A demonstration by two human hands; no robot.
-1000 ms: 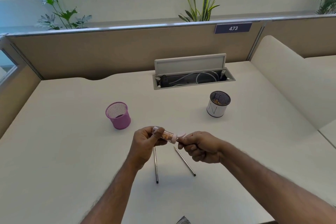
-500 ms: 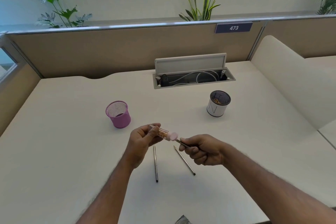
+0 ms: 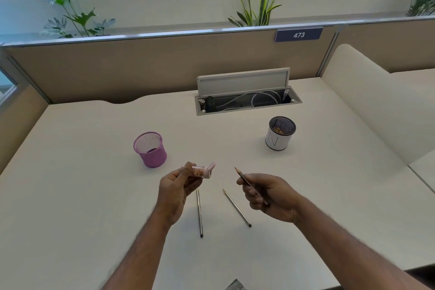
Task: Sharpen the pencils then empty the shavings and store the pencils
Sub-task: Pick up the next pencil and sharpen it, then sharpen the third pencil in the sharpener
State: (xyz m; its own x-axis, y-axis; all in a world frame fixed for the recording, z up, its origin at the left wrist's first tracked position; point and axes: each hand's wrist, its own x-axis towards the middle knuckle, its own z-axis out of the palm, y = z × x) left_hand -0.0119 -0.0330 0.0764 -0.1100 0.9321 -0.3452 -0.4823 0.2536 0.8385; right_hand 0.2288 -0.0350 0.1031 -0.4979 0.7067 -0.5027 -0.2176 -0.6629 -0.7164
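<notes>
Sharpening step, likely ending. Curled in left grip: clear tube sharpener with pink cap, front-right of pink mesh cup. Pinched in right grip: dark pointed pencil, further right, clear of sharpener. Two more dark pencils on tabletop, nearer than cup. Next: open cap, tip shavings out.

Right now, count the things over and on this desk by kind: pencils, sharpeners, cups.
Pencils: 3, held pencil, left desk pencil, right desk pencil
Sharpener: 1
Cups: 2, pink mesh cup, white cup
Total: 6
</notes>
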